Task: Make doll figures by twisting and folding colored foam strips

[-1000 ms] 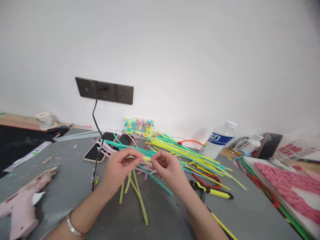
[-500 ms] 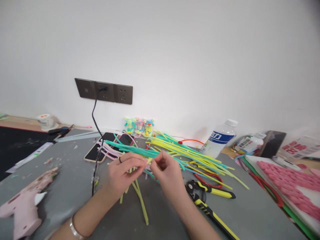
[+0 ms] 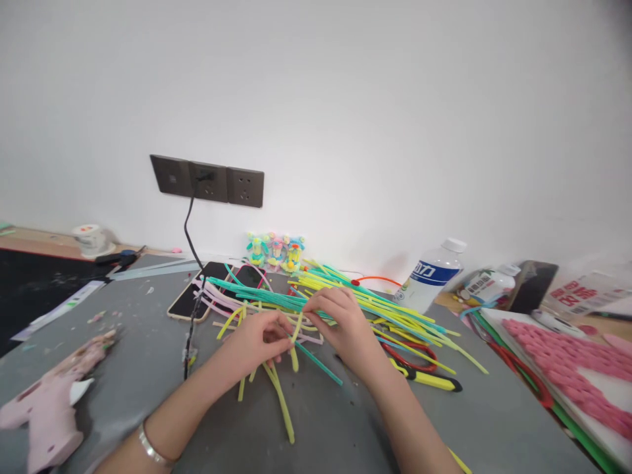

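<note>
My left hand [image 3: 264, 339] pinches a short pale yellow pipe cleaner [image 3: 295, 352] between thumb and fingertips; its lower end hangs free below them. At the upper end of the same piece, the thumb and fingers of my right hand [image 3: 340, 322] close on it. Longer yellow-green pipe cleaners [image 3: 282, 405] lie under and below my left hand. Just behind both hands runs a bundle of teal pipe cleaners [image 3: 257, 293], with lilac ones [image 3: 214, 299] at its left. A single teal strand [image 3: 320, 365] lies between the hands on the grey mat [image 3: 316, 434].
Yellow pipe cleaners [image 3: 390, 306] spread to the right, near a water bottle [image 3: 429, 276]. My right arm partly covers yellow-and-black pliers [image 3: 429, 378]. Phones [image 3: 185, 303], a black cable [image 3: 193, 309] and a pink glue gun [image 3: 54, 401] are left. Small fuzzy figures [image 3: 276, 252] stand by the wall.
My hands were close together, fingertips nearly meeting. Now the right hand sits higher and the left slightly lower, with the yellow piece stretched upright between them. The right arm now covers more of the pliers.
</note>
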`<state>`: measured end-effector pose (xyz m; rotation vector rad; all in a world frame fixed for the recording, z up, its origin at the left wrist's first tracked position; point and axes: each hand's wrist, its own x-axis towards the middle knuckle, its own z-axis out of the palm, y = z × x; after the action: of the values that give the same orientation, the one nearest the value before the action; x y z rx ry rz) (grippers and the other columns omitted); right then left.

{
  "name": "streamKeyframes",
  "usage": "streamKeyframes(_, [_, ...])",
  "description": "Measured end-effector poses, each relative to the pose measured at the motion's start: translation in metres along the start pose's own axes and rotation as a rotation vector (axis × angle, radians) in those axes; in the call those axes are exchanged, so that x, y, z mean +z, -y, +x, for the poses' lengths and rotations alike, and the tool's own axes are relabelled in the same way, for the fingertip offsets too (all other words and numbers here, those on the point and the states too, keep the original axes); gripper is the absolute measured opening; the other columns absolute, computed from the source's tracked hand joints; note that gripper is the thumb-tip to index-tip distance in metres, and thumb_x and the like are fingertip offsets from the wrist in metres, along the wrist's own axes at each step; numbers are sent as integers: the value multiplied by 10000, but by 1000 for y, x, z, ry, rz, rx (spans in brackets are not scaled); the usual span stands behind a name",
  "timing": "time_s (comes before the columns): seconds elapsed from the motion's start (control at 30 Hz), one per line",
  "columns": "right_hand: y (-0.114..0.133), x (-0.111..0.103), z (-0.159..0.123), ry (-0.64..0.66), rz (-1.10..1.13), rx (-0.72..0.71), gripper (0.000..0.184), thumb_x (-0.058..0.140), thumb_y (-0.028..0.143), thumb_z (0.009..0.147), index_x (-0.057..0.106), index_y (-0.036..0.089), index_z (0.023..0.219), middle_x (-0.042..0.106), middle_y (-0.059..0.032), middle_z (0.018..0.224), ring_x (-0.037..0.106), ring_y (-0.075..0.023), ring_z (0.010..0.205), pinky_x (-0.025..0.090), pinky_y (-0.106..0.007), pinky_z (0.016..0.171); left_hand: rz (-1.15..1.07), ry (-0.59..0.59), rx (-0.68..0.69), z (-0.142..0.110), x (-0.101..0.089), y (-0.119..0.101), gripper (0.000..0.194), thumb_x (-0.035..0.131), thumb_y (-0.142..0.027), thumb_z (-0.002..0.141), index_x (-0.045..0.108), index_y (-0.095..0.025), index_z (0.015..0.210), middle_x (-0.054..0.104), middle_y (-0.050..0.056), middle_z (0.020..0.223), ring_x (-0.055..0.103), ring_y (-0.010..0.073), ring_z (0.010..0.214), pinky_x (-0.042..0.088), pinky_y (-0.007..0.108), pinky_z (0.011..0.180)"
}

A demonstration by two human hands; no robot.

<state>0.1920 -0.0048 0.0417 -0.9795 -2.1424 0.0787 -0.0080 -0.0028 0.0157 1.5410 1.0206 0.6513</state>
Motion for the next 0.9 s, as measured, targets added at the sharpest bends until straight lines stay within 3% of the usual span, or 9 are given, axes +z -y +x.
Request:
streamKeyframes(0.1, [3,1,0,34,-23,-50,105,585,176,951,633,213,866,674,-21,850,610,-176,816,371,-349,810,47,39,6,-2,-1,-3,174,614,-344,800,621,-170,786,568,-4,637,568,149,560,432,217,457])
streamKeyframes(0.27, [6,4,-1,68,-19,-88,82,595,185,951,650,218,900,669,-22,856,585,-169,811,363,-343,804,-5,9,92,-4,-8,-10,364,514,-488,897,629,-156,802,523,-17,632,464,97,504,381,208,480])
streamKeyframes(0.5, [10,8,0,51,-41,-121,104,576,199,958,660,223,903,671,-25,827,594,-171,779,383,-332,764,-65,12,91,-4,-9,-9,347,602,-499,855,626,-154,821,485,-43,619,412,78,482,308,197,461])
streamKeyframes(0.73, [19,10,0,4,136,81,145,522,124,937,613,210,865,624,-48,829,602,-176,761,460,-269,652,-96,-75,131,-5,-11,-13,300,595,-456,874,606,-171,781,496,-40,624,412,88,508,316,207,487])
streamKeyframes(0.9, [27,17,0,-17,249,205,141,516,112,916,577,205,829,557,-17,781,536,-136,650,443,-227,572,-129,-180,164,-5,-11,-15,282,610,-432,868,616,-175,753,499,-37,592,395,96,509,309,216,493])
